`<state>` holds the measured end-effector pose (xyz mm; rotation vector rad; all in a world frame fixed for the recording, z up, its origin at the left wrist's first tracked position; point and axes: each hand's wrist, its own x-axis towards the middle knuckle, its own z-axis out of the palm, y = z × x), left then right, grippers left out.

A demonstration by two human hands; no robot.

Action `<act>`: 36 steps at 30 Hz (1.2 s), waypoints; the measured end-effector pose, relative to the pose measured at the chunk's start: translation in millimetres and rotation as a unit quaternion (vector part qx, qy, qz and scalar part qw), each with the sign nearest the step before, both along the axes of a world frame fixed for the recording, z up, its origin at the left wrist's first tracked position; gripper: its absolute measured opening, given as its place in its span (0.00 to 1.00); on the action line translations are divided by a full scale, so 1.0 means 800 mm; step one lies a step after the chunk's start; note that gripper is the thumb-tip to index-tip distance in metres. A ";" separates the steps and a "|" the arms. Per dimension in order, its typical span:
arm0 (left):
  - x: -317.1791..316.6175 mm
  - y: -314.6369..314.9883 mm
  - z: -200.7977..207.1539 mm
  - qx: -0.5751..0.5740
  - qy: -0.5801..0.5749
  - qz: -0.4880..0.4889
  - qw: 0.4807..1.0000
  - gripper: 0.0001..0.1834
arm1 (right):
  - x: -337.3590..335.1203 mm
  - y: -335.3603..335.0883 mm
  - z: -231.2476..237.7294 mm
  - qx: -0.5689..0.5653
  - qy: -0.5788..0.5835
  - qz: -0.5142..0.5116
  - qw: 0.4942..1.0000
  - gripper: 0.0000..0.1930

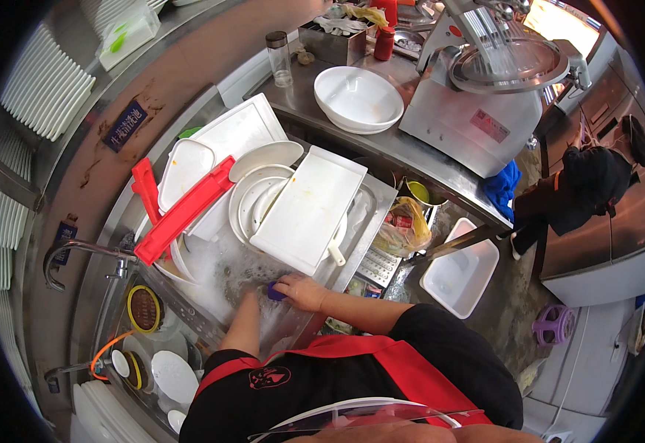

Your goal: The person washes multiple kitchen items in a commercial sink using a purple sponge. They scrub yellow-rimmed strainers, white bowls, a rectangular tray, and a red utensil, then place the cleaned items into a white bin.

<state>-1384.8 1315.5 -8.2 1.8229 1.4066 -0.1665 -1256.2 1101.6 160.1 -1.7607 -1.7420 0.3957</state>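
My right hand (302, 291) is closed around a small dark purple thing (275, 292), perhaps a scrubbing pad, at the near edge of the sink (321, 289). My left forearm (245, 325) goes down into cloudy, sudsy water (222, 269), which hides the left hand and its fingers. Just beyond my hands, a white rectangular tray (311, 207) leans across a stack of white bowls (252, 196). Two red bars (189, 210) lie crosswise over the dishes on the left, beside another white tray (245, 129).
A second basin at the lower left holds white dishes (175, 375) under a bent faucet (79, 247). Across the counter stand a large white bowl (359, 100) and a metal slicing machine (477, 111). A white tub (461, 269) sits low on the right, near another person (595, 177).
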 end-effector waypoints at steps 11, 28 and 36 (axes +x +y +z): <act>0.016 -0.009 0.025 -0.176 -0.094 0.206 0.958 0.28 | -0.001 -0.001 -0.002 -0.009 0.008 -0.003 1.000 0.22; -0.024 0.015 0.095 0.046 0.042 -0.029 0.998 0.22 | 0.002 -0.002 0.005 -0.031 0.018 -0.012 0.999 0.22; -0.049 0.056 -0.004 -0.280 -0.301 0.510 0.755 0.21 | 0.002 0.000 0.017 -0.032 0.013 -0.008 0.999 0.23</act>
